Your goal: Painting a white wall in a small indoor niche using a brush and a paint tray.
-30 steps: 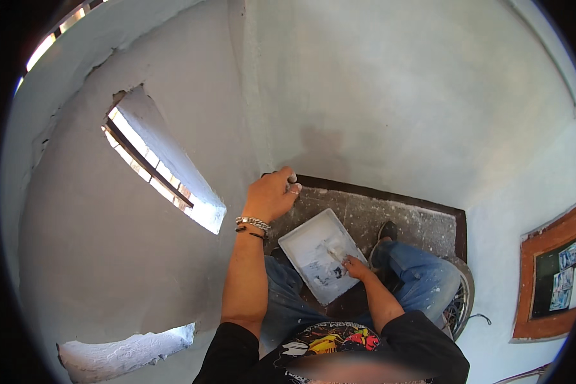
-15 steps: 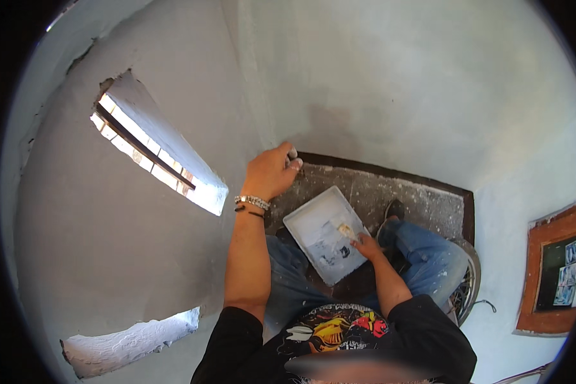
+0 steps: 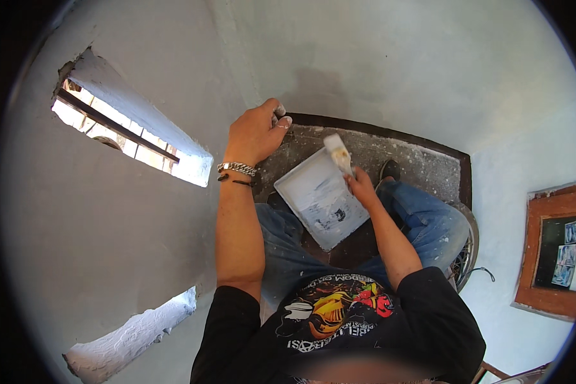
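Observation:
My right hand (image 3: 363,189) is closed round the handle of a paintbrush (image 3: 339,155). Its wide bristles are coated white and point away from me, over the far right edge of a paint tray (image 3: 299,184). That shallow tray lies tilted between my legs, with white paint smeared across it and a dark patch near its close end. My left hand (image 3: 256,133) is raised to the left of the tray, fingers curled and fingertips spotted with white. Whatever its palm might hold is hidden from view.
At the left, a grey wall (image 3: 109,211) has two slot-like openings, the upper one (image 3: 118,125) with a dark bar. A pale wall (image 3: 390,77) rises ahead above paint-spotted floor (image 3: 422,173). A spoked wheel (image 3: 468,246) stands by my right knee, near a wooden-framed panel (image 3: 525,281).
My right hand has lifted the brush from the tray's surface and moved it away from me, bristles now at the far edge. My left hand stays raised and curled. The view has shifted slightly.

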`<state>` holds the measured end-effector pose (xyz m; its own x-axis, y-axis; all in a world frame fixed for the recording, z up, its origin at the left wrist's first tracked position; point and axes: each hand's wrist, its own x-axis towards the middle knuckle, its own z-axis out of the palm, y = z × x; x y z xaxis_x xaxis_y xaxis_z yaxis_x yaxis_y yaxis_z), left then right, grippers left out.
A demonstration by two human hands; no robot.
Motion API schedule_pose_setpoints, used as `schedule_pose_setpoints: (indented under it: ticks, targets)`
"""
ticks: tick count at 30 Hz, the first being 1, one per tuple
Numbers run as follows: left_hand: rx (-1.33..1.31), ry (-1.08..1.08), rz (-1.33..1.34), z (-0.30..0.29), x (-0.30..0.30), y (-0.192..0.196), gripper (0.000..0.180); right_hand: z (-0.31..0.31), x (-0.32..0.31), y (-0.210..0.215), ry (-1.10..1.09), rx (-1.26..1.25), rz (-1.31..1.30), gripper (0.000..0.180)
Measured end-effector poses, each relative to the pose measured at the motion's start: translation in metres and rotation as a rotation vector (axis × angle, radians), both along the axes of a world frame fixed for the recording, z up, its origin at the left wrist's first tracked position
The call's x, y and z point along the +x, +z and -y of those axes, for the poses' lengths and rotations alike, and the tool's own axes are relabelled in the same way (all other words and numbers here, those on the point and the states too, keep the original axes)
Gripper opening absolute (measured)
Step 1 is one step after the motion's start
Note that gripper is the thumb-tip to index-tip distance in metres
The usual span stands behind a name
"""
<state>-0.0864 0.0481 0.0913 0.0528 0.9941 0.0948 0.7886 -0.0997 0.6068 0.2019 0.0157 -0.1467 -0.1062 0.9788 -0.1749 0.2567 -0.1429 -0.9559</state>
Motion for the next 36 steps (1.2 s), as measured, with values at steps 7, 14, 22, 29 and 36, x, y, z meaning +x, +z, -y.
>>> schedule_pose_setpoints:
  ticks: [7, 14, 22, 29, 36]
  targets:
    - [0.025, -0.030, 0.021, -0.001, 0.006, -0.003, 0.025, -0.146, -0.051, 0.128, -0.142, -0.062, -0.105, 0.013]
    - [0.008, 0.001, 0.021, 0.007, -0.004, 0.010, 0.027, -0.137, -0.065, 0.174, -0.125, -0.122, -0.184, 0.016]
    - [0.044, -0.029, 0.062, 0.003, 0.002, 0.001, 0.026, -0.169, -0.064, 0.146, -0.233, -0.190, -0.303, 0.013]
    - [0.038, -0.042, 0.052, 0.008, 0.002, 0.008, 0.025, -0.153, -0.071, 0.251, -0.110, 0.088, -0.350, 0.014]
    - [0.060, -0.050, 0.034, 0.007, 0.005, 0.009, 0.024, -0.139, -0.061, 0.157, -0.210, -0.151, -0.343, 0.012]
